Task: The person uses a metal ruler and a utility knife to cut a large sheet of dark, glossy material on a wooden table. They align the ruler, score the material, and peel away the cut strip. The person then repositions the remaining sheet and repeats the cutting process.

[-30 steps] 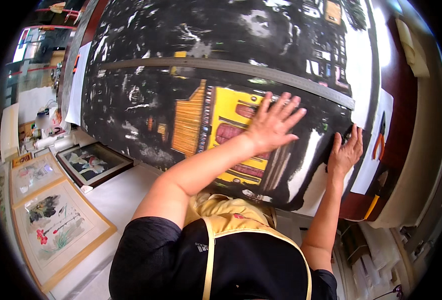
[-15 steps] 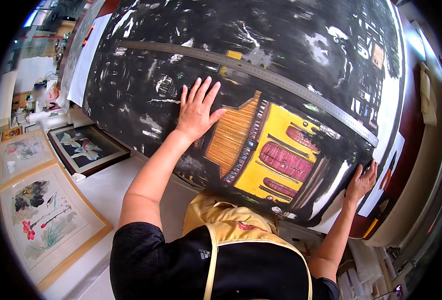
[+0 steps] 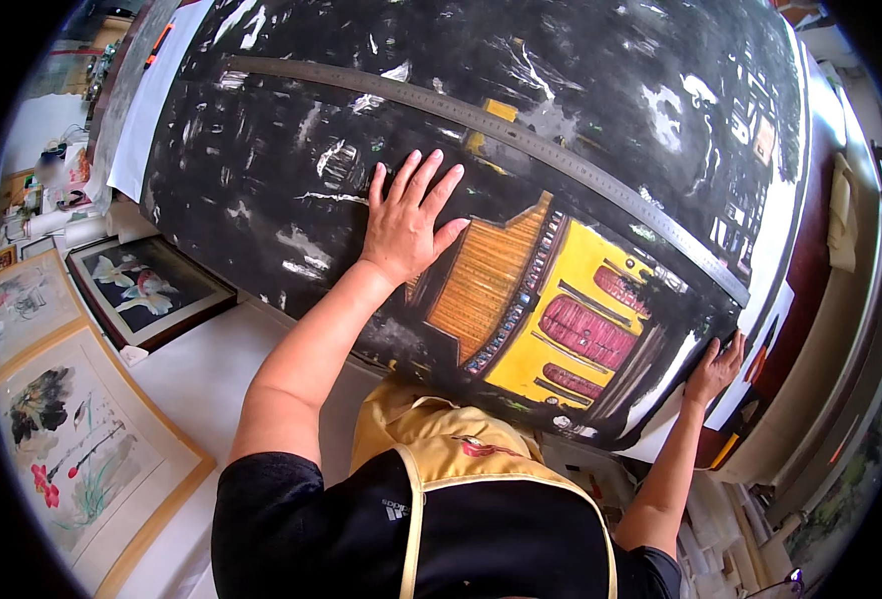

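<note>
A large dark painting [image 3: 261,150], mostly black with white streaks, covers the table before me. Its near part shows a yellow building with dark red panels and an orange-brown roof. My left hand [image 3: 408,222] lies flat on it, fingers spread, just left of the roof. Across the sheet, beyond that hand, a long metal ruler [image 3: 441,107] runs slantwise from far left to near right. By the ruler's right end my right hand [image 3: 715,371] rests at the painting's right edge, its fingers stretched out and holding nothing.
An orange-and-black cutter [image 3: 159,47] lies at the far left on white paper. To the right are an orange-handled tool [image 3: 760,357] and a yellow-handled one [image 3: 724,450]. Framed flower pictures, including a dark-framed one [image 3: 196,324] and a wood-framed one [image 3: 183,439], stand at left.
The view has shifted a little, so the painting and ruler appear moved. Both hands keep about the same places on the sheet.
</note>
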`<state>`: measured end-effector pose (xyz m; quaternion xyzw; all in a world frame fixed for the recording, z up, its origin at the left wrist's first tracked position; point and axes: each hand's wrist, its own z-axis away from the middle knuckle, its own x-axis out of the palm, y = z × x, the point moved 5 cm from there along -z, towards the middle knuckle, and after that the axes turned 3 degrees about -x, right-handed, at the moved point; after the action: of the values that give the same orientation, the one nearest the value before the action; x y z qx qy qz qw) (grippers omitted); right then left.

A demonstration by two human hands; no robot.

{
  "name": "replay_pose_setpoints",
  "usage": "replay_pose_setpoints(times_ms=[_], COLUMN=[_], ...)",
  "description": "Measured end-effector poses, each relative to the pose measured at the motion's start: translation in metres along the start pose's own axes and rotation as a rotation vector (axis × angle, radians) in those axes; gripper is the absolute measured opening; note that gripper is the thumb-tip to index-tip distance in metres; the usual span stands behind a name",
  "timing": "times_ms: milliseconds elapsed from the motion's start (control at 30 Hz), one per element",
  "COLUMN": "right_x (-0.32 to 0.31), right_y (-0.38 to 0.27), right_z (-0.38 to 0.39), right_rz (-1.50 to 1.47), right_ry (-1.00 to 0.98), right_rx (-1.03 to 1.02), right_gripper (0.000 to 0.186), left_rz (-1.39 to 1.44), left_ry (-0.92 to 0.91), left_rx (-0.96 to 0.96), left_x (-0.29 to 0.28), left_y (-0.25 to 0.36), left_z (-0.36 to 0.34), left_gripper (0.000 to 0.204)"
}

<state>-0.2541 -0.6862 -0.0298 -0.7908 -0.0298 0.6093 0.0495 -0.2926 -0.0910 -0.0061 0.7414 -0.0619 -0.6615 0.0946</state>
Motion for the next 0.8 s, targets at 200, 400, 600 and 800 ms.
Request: replay_pose_setpoints(times_ms=[200, 400, 600, 800], right_x=[-0.0027, -0.0039, -0.0037, -0.0049], right_y=[-0.0060, -0.0079, -0.0084, -0.0095], right_z=[-0.0009, 0.0015, 0.0024, 0.0012], right_rz=[0.018, -0.010, -0.012, -0.007], right_ry=[0.004, 0.007, -0.014, -0.021], right_rx=[-0.009, 0.006, 0.027, 0.047], right_gripper=[0.054, 0.054, 0.053, 0.053], left_rz=[0.023, 0.031, 0.021, 0.025], left_ry=[0.004, 0.014, 0.009, 0.009], left_rx=[0.003, 0.018, 0.011, 0.002], left_x=[0.0004, -0.0018, -0.0011, -0.0025], left_y=[-0.0023, -0.0043, -0.0046, -0.0035], left_z=[0.0019, 0.0018, 0.0020, 0.0010], left_gripper=[0.066, 0.068, 0.068, 0.068])
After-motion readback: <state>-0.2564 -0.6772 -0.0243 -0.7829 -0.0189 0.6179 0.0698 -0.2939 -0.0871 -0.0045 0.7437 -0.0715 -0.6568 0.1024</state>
